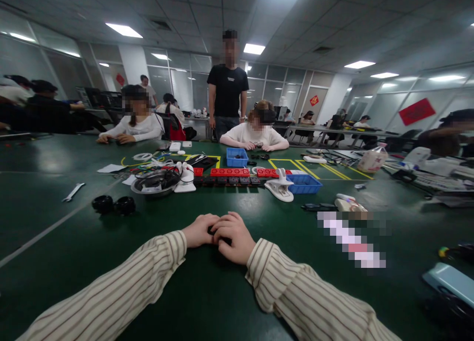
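Observation:
My left hand and my right hand meet low over the green table, in front of me. Both have bent fingers, closed around a small black object. Only a dark sliver of it shows between the fingers, so its kind is hidden. The right hand's fingers lie over the left hand's fingertips. Beyond them, a row of black parts lies along red trays. Two round black parts sit off to the left.
A metal bowl, a white clip stand and blue bins stand across the middle. A wrench lies at left, a black tool at right. Co-workers sit opposite; one person stands behind.

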The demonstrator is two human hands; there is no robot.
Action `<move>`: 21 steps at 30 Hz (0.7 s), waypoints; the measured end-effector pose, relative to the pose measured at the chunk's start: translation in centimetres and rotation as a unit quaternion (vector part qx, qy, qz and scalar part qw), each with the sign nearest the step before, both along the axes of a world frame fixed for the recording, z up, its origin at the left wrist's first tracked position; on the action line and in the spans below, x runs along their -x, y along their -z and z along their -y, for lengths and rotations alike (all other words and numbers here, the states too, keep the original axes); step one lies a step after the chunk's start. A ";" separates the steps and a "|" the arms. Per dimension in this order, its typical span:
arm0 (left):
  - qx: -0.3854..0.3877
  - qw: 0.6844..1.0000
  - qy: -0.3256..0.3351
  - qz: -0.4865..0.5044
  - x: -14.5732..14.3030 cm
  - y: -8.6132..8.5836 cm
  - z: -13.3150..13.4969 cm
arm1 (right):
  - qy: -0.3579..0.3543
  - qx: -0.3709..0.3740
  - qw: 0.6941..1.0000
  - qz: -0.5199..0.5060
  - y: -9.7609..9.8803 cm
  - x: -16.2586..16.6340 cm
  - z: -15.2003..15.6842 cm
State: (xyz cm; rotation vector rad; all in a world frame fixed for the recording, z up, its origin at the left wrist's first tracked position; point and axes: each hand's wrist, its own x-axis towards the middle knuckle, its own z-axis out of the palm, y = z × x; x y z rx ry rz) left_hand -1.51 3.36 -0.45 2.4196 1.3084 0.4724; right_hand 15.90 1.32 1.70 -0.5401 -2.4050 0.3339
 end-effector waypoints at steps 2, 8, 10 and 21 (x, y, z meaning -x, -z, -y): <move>-0.005 1.000 -0.018 -0.006 0.0 0.1 0.2 | 0.020 -0.013 1.000 -0.009 -0.2 0.1 0.3; -0.044 0.997 -0.055 -0.025 -0.6 0.2 1.1 | 0.190 -0.021 0.981 -0.010 -0.1 0.1 0.9; -0.050 0.995 -0.078 -0.026 -1.3 0.1 1.6 | 0.235 -0.006 0.972 0.004 0.3 0.2 0.7; -0.048 0.985 -0.164 -0.030 -3.3 -0.4 3.1 | 0.221 -0.001 0.975 0.035 0.6 -0.2 0.4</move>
